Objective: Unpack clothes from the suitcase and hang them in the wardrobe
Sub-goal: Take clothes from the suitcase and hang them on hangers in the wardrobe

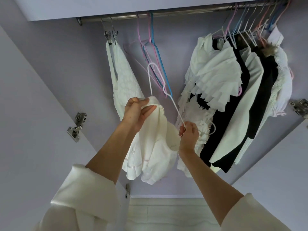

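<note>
Inside the open lilac wardrobe, my left hand (137,112) grips the collar of a cream white blouse (156,147) that hangs down from it. My right hand (188,132) pinches one arm of a white wire hanger (166,92), whose hook points up toward the rail (166,14). One end of the hanger sits near the blouse's neck opening beside my left hand. The suitcase is out of view.
Empty pink and blue hangers (153,52) hang at mid rail. A white garment on clip hangers (123,80) hangs at left. Several white and black clothes (241,97) fill the right side. Door hinges (76,127) flank the opening; pale floor tiles (166,214) lie below.
</note>
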The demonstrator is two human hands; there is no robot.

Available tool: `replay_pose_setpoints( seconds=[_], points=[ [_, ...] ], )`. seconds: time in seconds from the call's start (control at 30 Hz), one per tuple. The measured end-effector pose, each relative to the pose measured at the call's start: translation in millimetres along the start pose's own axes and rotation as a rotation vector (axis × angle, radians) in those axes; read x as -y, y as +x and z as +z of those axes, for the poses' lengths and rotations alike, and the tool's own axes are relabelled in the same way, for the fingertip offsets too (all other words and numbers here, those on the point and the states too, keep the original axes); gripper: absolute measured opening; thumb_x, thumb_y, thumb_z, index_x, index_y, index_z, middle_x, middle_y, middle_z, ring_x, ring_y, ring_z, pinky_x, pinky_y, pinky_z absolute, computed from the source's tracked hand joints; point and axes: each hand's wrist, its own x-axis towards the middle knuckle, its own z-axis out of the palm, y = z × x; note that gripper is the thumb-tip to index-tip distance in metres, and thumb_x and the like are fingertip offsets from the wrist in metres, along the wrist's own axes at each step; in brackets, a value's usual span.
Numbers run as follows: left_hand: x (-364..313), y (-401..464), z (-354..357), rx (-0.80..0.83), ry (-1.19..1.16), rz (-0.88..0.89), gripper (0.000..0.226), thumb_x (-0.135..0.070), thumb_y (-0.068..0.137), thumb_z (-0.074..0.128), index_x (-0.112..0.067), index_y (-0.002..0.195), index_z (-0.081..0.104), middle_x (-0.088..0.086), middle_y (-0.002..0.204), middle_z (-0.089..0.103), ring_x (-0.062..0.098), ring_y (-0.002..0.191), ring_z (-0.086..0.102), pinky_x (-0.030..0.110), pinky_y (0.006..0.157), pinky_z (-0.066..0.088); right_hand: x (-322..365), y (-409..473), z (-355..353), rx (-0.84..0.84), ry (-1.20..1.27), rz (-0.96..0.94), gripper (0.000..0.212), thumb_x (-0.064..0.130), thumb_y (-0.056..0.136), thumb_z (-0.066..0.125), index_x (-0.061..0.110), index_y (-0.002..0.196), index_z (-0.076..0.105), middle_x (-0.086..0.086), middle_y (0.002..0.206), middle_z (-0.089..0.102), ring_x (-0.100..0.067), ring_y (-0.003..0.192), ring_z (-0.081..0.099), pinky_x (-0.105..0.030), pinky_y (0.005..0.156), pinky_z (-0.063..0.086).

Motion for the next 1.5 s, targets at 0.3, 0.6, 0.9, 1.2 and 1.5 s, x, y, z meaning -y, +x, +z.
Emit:
replay_pose_setpoints(
  seconds=[0.3,0.6,0.9,1.2,1.5],
  points=[
    [-26,11,-25,-0.27,0.231,0.115,0.015,-0.01,0.09,0.05,-0.018,0.079,0.055,0.002,0.072,0.06,0.023,0.078,0.057,0.035,0.076,0.049,-8,12,-16,0.183,-0.369,-0.132,0.026,0.003,0.093,0.035,0.012,0.07,0.043,-0.001,0.067,0.042,-0.015,0.065,0.041,-0.031,0.07,0.042],
    [-17,4,-75,-0.461,1.479,0.381,0.028,-0.007,0.092,0.038,-0.007,0.1,0.065,0.017,0.101,0.05,0.036,0.076,0.048,0.037,0.072,0.039,6,18,-23,0.32,-0.732,-0.345,0.024,0.005,0.095,0.031,0.009,0.073,0.039,0.001,0.054,0.039,-0.012,0.049,0.036,-0.022,0.048,0.03],
    [-23,8,-70,-0.449,0.427,-0.026,0.027,0.004,0.091,0.04,-0.004,0.086,0.065,0.014,0.086,0.063,0.026,0.073,0.063,0.033,0.058,0.058,4,23,-28,0.286,-0.676,-0.219,0.024,0.002,0.093,0.031,0.011,0.073,0.04,0.0,0.061,0.038,-0.013,0.054,0.035,-0.019,0.05,0.032],
    [-21,-9,-12,-0.212,0.197,-0.066,0.019,-0.016,0.1,0.044,-0.002,0.089,0.051,0.007,0.078,0.058,0.014,0.067,0.059,0.025,0.06,0.053,1,13,6,0.029,-0.105,0.199,0.028,-0.003,0.087,0.028,0.015,0.065,0.034,-0.003,0.059,0.03,-0.014,0.052,0.028,-0.025,0.062,0.041],
    [-49,0,-12,-0.376,0.406,0.261,0.023,-0.022,0.101,0.041,-0.004,0.096,0.054,0.014,0.091,0.06,0.025,0.085,0.059,0.032,0.073,0.05,-27,-3,1,0.15,-0.367,-0.021,0.027,-0.003,0.088,0.03,0.015,0.068,0.034,-0.004,0.063,0.028,-0.018,0.06,0.028,-0.027,0.058,0.036]
  ],
)
